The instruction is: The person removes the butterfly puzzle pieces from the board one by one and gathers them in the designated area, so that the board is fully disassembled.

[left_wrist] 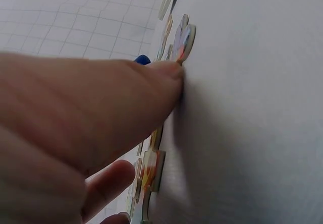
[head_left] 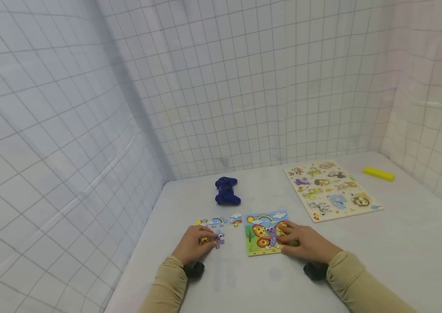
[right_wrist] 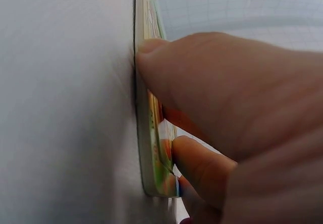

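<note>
My left hand is low over loose jigsaw pieces, its thumb and index finger pinching a purple-patterned puzzle piece on the table. In the left wrist view the thumb hides part of it. A yellow-and-orange piece lies partly under the fingers. Beyond are cloud-and-rainbow pieces and one more piece. Flat to their right lies a square butterfly puzzle board. My right hand holds its right side, thumb at the near edge and fingers bent over its face.
A blue game controller lies behind the loose pieces. At the back right is a large animal puzzle board, with a yellow bar beyond it. Grid-patterned white sheets enclose the white table.
</note>
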`<state>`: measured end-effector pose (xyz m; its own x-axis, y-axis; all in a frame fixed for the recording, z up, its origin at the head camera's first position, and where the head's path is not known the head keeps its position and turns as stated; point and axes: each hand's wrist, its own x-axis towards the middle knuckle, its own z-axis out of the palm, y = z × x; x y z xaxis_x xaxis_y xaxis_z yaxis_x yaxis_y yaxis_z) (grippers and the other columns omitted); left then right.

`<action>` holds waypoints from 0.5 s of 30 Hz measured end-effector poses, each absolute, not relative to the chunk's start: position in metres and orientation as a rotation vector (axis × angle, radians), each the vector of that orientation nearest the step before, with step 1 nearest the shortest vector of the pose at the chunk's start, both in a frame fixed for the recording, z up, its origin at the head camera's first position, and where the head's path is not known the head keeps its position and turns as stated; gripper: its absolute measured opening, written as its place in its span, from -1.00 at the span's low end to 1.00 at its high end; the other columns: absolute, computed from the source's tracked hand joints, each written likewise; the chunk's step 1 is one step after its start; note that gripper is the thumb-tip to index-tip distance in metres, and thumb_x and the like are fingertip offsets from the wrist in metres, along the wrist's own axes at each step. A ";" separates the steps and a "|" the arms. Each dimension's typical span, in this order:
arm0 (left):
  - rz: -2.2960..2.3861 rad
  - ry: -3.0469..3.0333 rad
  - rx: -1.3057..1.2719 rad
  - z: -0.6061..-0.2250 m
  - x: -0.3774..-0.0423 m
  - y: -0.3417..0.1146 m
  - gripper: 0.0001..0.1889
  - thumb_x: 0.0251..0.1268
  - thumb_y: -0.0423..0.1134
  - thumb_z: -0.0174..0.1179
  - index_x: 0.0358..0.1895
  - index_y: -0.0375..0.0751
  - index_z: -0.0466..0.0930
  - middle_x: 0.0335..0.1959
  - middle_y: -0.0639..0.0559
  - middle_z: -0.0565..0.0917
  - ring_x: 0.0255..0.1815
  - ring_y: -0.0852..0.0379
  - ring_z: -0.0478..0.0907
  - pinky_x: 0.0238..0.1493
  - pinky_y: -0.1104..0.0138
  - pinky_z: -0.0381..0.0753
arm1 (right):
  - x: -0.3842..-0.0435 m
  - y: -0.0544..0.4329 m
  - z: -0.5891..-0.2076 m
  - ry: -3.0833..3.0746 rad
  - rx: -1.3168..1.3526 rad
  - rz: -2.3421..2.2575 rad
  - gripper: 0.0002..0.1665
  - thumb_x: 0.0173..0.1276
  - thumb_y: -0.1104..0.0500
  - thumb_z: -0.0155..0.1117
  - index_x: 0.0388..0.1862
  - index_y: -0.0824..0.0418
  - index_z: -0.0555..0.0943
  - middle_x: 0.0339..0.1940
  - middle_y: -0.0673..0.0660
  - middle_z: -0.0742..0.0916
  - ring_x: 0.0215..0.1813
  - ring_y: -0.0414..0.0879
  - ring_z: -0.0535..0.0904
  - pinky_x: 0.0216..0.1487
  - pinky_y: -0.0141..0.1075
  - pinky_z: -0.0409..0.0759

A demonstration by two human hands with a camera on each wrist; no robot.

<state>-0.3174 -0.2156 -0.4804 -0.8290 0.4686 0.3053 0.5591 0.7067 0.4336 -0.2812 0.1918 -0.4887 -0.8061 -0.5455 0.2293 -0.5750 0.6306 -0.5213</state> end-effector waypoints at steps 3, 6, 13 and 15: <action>-0.793 -2.729 -0.808 -0.480 -0.315 -0.214 -0.79 0.21 -0.23 0.47 -0.08 -0.05 0.84 -0.05 0.06 0.74 0.08 -0.04 0.55 0.20 -0.06 0.46 | -0.281 0.192 -0.488 -2.790 0.960 0.917 -0.51 0.42 -0.13 0.38 0.20 0.08 0.73 0.48 0.34 0.51 0.55 0.35 0.32 0.42 0.29 0.36; -0.834 -2.681 -0.736 -0.479 -0.312 -0.207 -0.71 0.23 -0.21 0.45 0.03 -0.07 0.80 0.00 0.04 0.72 0.15 -0.08 0.54 0.24 -0.09 0.47 | -0.281 0.192 -0.487 -2.782 0.961 0.913 -0.52 0.41 -0.12 0.38 0.19 0.09 0.74 0.47 0.37 0.51 0.53 0.38 0.33 0.40 0.31 0.36; -1.292 -2.626 -0.581 -0.465 -0.300 -0.148 -0.61 0.46 -0.13 0.29 0.28 -0.08 0.62 0.13 -0.04 0.71 0.10 0.07 0.65 0.02 0.29 0.65 | -0.281 0.190 -0.485 -2.815 0.947 0.950 -0.51 0.40 -0.14 0.39 0.18 0.09 0.75 0.49 0.42 0.47 0.53 0.39 0.32 0.40 0.32 0.36; -1.398 -2.654 -0.612 -0.460 -0.299 -0.123 -0.60 0.50 -0.12 0.24 0.31 -0.12 0.59 0.13 -0.08 0.71 0.07 0.06 0.67 0.03 0.27 0.66 | -0.282 0.190 -0.484 -2.807 0.952 0.953 -0.51 0.40 -0.13 0.39 0.17 0.09 0.75 0.47 0.41 0.49 0.53 0.39 0.33 0.39 0.33 0.37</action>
<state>-0.2986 -0.1231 -0.4595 -0.9169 0.3098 0.2517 0.3828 0.5037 0.7745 -0.2822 0.1899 -0.4843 -0.8128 -0.5425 0.2125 -0.5597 0.6258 -0.5432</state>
